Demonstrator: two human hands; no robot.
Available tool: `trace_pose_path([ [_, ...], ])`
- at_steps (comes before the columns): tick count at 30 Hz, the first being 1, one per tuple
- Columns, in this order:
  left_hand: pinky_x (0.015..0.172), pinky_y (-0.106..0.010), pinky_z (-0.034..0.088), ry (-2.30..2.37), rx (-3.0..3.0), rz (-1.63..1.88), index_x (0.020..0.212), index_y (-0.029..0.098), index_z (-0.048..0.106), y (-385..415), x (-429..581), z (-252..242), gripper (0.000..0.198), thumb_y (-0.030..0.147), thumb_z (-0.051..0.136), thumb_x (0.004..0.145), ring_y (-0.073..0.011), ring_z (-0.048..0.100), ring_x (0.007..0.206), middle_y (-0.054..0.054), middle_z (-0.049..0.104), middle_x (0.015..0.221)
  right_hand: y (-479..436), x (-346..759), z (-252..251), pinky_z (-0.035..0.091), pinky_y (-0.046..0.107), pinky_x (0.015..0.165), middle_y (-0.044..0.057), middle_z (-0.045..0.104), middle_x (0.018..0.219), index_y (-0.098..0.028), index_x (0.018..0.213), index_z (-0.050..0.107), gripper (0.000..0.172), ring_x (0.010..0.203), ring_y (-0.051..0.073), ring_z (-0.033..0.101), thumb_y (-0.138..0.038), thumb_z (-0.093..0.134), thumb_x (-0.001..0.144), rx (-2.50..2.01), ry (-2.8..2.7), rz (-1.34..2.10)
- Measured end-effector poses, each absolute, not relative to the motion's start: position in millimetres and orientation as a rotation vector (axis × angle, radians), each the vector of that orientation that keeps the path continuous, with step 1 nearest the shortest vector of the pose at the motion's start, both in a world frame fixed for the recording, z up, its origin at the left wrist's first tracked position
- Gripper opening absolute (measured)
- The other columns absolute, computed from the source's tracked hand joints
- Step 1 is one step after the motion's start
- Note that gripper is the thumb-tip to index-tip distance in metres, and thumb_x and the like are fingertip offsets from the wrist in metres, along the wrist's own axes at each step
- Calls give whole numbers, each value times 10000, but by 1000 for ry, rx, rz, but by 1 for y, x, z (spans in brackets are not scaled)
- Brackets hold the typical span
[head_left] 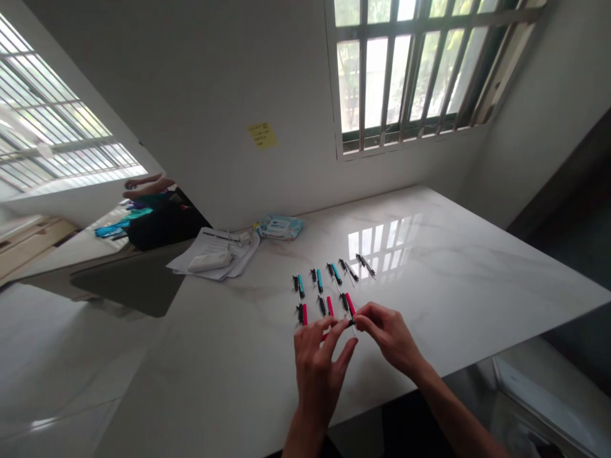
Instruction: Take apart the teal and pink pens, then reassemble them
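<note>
Between my two hands is a pen (351, 322), its black end showing between the fingertips and a bit of red under my left fingers. My left hand (319, 356) grips it from the left, thumb held apart. From the other side, my right hand (387, 332) pinches the black end; the fingers hide much of the pen. Just beyond lie red barrels (330, 305) with black parts (300, 312) and thin refills. Farther back is a row with several blue barrels (300, 285) and, at its right, black-and-clear pen parts (365, 264).
The parts lie on a white marbled table (229, 362). A wipes packet (279, 227) and papers (210, 245) with a white item (210, 261) sit at the back left. A yellow note (263, 135) is on the wall; a barred window (405, 76) is above.
</note>
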State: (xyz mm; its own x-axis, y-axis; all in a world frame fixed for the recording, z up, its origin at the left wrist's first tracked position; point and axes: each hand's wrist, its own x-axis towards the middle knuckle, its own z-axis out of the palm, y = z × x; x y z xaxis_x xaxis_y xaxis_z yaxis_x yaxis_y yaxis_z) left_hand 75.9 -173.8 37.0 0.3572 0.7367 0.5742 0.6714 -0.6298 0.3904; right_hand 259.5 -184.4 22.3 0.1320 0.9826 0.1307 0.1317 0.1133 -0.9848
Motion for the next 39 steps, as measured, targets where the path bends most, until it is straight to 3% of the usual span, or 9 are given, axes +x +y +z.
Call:
trace_pose_path([
  [4, 870, -326, 548, 1247, 2295, 1035, 1150, 274, 743, -171, 72, 27, 207, 285, 594, 1008, -203, 696, 965, -49, 752, 1065, -181, 253, 16, 555, 320, 728, 21, 730, 793, -237, 857, 744, 233, 755, 207, 678, -448, 680, 934, -1232, -1249, 988],
  [8, 797, -266, 569, 1230, 2115, 979, 1150, 267, 741, -172, 70, 26, 223, 305, 561, 1024, -176, 722, 921, -30, 768, 1057, -178, 259, 15, 559, 320, 799, 46, 732, 943, -239, 921, 764, 185, 879, 209, 688, -405, 684, 938, -1110, -1283, 1029],
  [17, 807, -272, 574, 1201, 2070, 999, 1199, 252, 749, -171, 72, 24, 265, 326, 564, 1024, -189, 723, 952, -59, 773, 1097, -173, 260, 15, 571, 319, 808, 42, 713, 953, -212, 1011, 719, 240, 879, 187, 683, -388, 786, 864, -1045, -1119, 1181],
  [23, 767, -263, 561, 1195, 1965, 995, 1235, 249, 743, -172, 71, 22, 289, 331, 565, 1022, -185, 715, 916, -68, 770, 1112, -175, 260, 14, 568, 368, 888, 63, 725, 1062, -257, 1196, 682, 400, 1050, 230, 684, -347, 817, 831, -986, -1110, 1278],
  [27, 756, -273, 550, 1195, 1945, 998, 1225, 241, 752, -172, 72, 23, 293, 337, 572, 1015, -192, 707, 877, -80, 772, 1096, -175, 260, 15, 566, 353, 860, 39, 729, 958, -242, 1136, 698, 309, 946, 201, 694, -327, 793, 854, -967, -1080, 1303],
  [31, 739, -272, 537, 1192, 1868, 999, 1185, 234, 771, -172, 73, 25, 282, 349, 595, 998, -186, 688, 822, -80, 772, 1054, -176, 258, 16, 563, 341, 848, 55, 742, 1045, -248, 1170, 675, 356, 992, 207, 692, -303, 804, 843, -895, -1046, 1348],
  [34, 726, -269, 525, 1177, 1761, 1001, 1131, 215, 792, -174, 76, 24, 282, 383, 632, 971, -187, 667, 800, -86, 763, 987, -176, 255, 13, 563, 310, 808, 39, 738, 984, -238, 1112, 695, 322, 924, 187, 695, -310, 828, 828, -916, -993, 1300],
  [39, 496, -219, 390, 1126, 1295, 972, 1118, 141, 777, -174, 78, 18, 433, 509, 662, 922, -100, 491, 529, -59, 684, 788, -170, 260, 11, 580, 318, 865, 29, 760, 966, -243, 1057, 708, 296, 928, 187, 720, -322, 848, 809, -946, -875, 1180],
])
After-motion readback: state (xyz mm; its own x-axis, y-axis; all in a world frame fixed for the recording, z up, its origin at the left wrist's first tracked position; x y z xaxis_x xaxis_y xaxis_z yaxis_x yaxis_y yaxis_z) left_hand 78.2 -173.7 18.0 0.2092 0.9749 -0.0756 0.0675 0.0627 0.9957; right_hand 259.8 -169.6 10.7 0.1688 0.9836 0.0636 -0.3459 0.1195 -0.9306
